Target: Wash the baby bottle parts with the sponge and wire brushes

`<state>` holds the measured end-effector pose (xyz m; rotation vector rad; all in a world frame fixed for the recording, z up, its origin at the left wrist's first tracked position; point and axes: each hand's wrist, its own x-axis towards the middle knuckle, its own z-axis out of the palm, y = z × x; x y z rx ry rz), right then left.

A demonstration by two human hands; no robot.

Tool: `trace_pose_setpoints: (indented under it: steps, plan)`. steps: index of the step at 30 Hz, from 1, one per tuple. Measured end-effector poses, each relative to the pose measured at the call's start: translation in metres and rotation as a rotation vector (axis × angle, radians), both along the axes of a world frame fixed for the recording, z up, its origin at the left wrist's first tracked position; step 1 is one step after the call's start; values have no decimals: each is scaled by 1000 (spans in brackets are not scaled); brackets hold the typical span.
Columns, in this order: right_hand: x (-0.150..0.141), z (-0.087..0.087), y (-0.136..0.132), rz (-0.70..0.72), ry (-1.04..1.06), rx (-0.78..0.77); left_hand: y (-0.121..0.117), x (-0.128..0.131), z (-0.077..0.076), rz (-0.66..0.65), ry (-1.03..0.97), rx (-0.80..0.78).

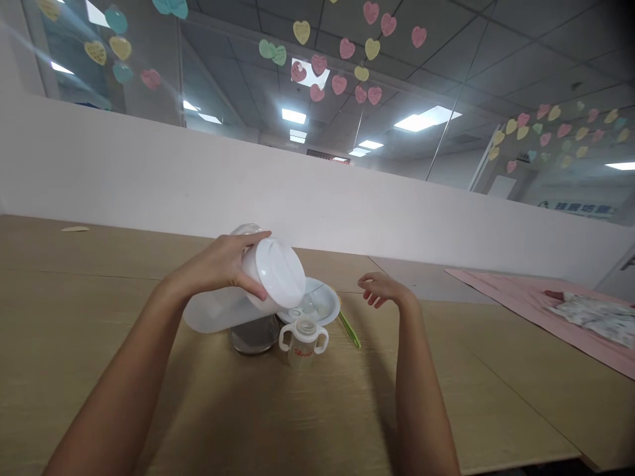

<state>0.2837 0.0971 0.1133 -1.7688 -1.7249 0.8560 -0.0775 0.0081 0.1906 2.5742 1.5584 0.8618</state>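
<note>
My left hand (pixel 225 264) is closed around the upper part of a translucent white pitcher (pixel 213 312), just behind its white lid (pixel 281 270). The pitcher is tilted, lid end to the right, above a small clear baby bottle (pixel 301 354) with two white handles. That bottle stands upright and uncapped on the table; no stream of liquid can be made out. Behind it is a white bowl (pixel 333 305) with clear pieces in it. To the right, my right hand (pixel 381 288) hovers with loosely bent, parted fingers and holds nothing.
A dark round-cornered object (pixel 254 337) lies under the pitcher. Beside the bowl rests a green-handled utensil (pixel 350 330). At right, a pink cloth (pixel 489 284) carries a patterned fabric item (pixel 595 317). A white wall (pixel 198 178) with glass above borders the wooden table (pixel 238 416).
</note>
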Motion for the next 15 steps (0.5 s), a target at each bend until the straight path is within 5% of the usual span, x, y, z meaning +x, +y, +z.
trace_pose_setpoints:
  steps: [6, 15]
  plan:
    - [2, -2, 3, 6, -44, -5, 0, 26, -6, -192, 130, 70]
    - [1, 2, 4, 32, -142, -70, -4, 38, -9, -182, 264, 139]
